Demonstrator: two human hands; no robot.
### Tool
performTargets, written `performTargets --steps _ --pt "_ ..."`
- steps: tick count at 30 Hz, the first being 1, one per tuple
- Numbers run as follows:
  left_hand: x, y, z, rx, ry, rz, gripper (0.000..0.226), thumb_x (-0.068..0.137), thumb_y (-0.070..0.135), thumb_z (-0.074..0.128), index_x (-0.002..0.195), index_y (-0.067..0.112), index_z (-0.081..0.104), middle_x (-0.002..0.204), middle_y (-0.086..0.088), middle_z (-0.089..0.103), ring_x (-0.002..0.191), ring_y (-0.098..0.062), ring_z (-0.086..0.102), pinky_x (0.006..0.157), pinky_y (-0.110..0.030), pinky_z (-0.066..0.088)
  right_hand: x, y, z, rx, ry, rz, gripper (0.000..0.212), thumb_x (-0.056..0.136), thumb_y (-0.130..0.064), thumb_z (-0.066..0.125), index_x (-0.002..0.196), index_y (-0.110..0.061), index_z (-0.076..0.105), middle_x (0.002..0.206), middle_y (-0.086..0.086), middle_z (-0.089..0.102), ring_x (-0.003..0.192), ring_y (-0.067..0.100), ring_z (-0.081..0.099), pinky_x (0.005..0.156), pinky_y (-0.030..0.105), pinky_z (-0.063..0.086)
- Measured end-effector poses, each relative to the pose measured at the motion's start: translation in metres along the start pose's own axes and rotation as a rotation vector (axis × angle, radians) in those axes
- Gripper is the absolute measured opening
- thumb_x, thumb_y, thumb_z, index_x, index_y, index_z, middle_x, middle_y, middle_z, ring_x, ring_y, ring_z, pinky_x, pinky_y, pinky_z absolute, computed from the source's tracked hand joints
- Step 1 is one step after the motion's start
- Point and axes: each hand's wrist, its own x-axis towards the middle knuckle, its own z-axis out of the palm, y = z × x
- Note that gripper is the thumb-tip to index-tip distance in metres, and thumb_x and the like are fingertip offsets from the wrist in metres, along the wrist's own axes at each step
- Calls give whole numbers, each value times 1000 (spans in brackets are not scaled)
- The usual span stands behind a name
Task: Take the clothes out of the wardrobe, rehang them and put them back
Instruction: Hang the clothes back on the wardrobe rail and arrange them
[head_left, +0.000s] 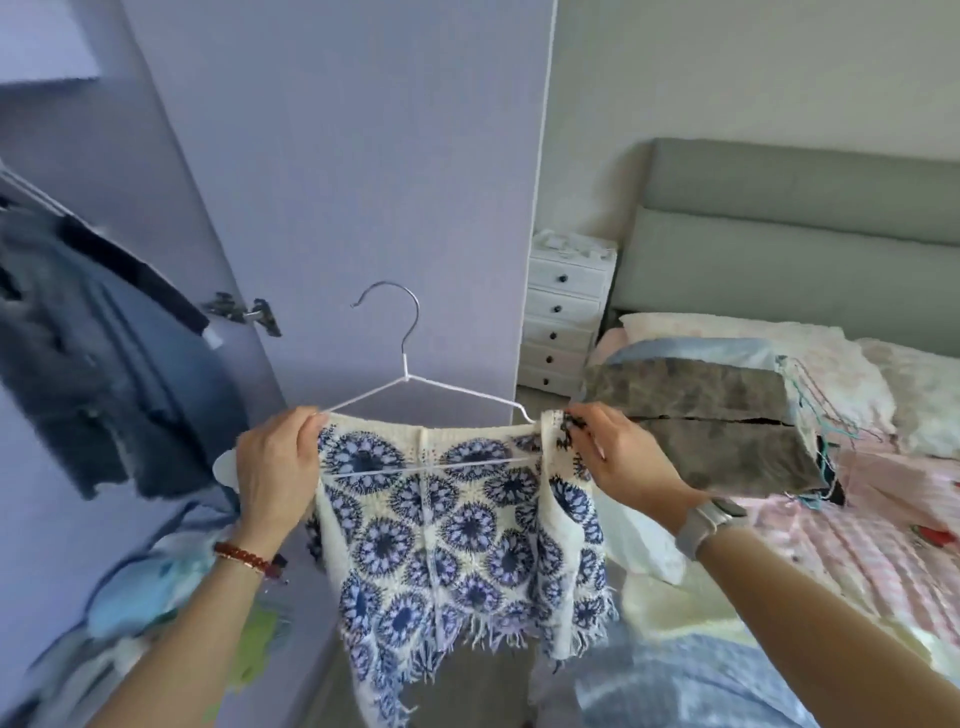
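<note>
The left hand (275, 462) and right hand (618, 452) each pinch a top corner of the blue-and-cream crochet garment (457, 540), held before the wardrobe door (337, 156). Both corners should seat evenly on the white wire hanger (415, 384), keeping the top edge level.

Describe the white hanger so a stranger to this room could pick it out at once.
Start at the tall lilac wardrobe door in the middle of the view. In front of its lower part, the left hand and right hand hold up a cream knit garment with blue circular motifs. The white hanger carries it, and it alone has thin white wire arms under a bare metal hook.
</note>
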Motion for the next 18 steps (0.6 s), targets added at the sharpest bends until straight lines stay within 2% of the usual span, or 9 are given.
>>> performTargets --steps 2,5,8,12,14,16,18 --pt "2 -25 -23 66 53 -25 10 85 -4 60 78 -3 67 61 -12 64 49 -24 56 51 -34 44 29 -17 18 10 -66 -90 24 94 -20 48 111 -6 56 96 11 64 86 30 60 68 28 39" --pt "7 -55 -57 166 119 -113 10 85 -5 59 80 -4 68 65 -15 66 53 -28 58 56 -40 49 76 -53 41 51 -72 -265 21 93 -21 48 101 -6 60 84 9 67 71 30 63 59 29 43" --pt "13 -78 -90 260 163 -176 10 85 -4 61 84 -5 71 73 -17 69 58 -29 63 63 -43 54 122 -89 61 115 -34 -429 32 93 -28 39 94 -6 63 77 5 68 63 24 64 51 29 48" --pt "28 -99 -131 409 217 -208 10 83 -4 63 86 -2 72 68 -16 68 57 -27 60 67 -44 51 181 -126 88 205 -4 -560 43 94 -32 31 95 -5 63 76 7 67 59 26 63 48 32 49" --pt "34 -112 -147 515 221 -243 10 85 1 62 88 3 72 68 -13 68 58 -26 59 71 -45 47 205 -142 103 220 -19 -633 39 97 -27 31 96 -3 62 71 9 67 54 29 62 47 32 48" --pt "42 -125 -158 620 204 -369 15 91 11 57 95 9 71 82 -11 70 75 -29 62 88 -49 41 225 -161 115 242 -30 -675 28 92 -23 43 94 -4 63 64 10 66 48 31 60 45 31 46" --pt "49 -135 -164 678 190 -557 23 94 19 50 109 15 67 108 -9 65 105 -29 55 106 -47 22 241 -186 125 300 12 -667 20 84 -21 52 86 -6 65 53 8 63 40 27 57 40 27 43"
